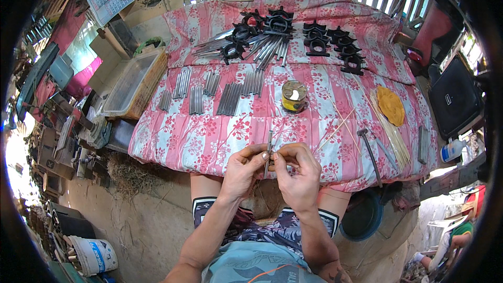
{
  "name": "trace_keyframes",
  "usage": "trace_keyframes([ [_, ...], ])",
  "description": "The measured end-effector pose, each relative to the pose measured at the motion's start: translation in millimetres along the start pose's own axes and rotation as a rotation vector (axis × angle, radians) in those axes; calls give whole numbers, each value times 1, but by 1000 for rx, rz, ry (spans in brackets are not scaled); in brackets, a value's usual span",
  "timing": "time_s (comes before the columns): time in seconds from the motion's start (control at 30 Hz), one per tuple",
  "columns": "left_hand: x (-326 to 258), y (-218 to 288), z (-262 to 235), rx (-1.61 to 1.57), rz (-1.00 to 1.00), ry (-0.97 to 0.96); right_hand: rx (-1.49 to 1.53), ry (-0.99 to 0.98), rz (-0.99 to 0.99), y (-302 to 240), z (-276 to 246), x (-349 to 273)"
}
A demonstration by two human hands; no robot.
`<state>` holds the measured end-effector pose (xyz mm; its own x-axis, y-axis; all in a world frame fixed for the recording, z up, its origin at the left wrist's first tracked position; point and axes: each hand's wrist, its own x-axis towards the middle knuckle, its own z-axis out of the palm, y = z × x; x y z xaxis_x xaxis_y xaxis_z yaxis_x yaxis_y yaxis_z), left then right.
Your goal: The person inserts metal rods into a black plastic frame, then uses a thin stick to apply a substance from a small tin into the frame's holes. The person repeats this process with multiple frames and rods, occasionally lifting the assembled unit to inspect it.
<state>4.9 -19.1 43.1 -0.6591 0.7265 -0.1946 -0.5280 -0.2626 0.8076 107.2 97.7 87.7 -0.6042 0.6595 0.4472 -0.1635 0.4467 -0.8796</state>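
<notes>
Just above the near edge of the cloth-covered table, my left hand (243,167) pinches a slim grey metal tube (270,140), held nearly upright between thumb and fingers. My right hand (299,175) is closed too, its thumb and fingertips pressed against the tube's middle from the right. Whether those fingertips hold some small extra piece cannot be made out. Beyond my hands stands a round tin (294,97) with a yellow band and something white on top. Short metal tubes (229,99) lie sorted in several small rows left of the tin.
Black plastic brackets (316,39) and longer metal tubes (270,47) are at the table's far side. A hammer (371,156), thin sticks (390,131) and a yellow cloth (390,106) lie at right. A shallow crate (135,84) adjoins the left edge; a dark basin (362,215) sits below right.
</notes>
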Motion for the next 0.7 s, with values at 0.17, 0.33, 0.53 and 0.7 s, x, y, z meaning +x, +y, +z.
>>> trace_keyframes([
  [0.17, -5, 3, 5, 225, 147, -39, 32, -79, 121, 6, -1, 0],
  [0.33, -4, 5, 11, 252, 140, -11, 163, -63, 233, 19, 0, 3],
  [0.53, 24, -8, -1, -116, -67, -19, 166, -240, 220, 36, -10, 11],
  [0.7, 49, -15, -8, 251, 145, 45, -97, -231, 221, 62, -11, 33],
])
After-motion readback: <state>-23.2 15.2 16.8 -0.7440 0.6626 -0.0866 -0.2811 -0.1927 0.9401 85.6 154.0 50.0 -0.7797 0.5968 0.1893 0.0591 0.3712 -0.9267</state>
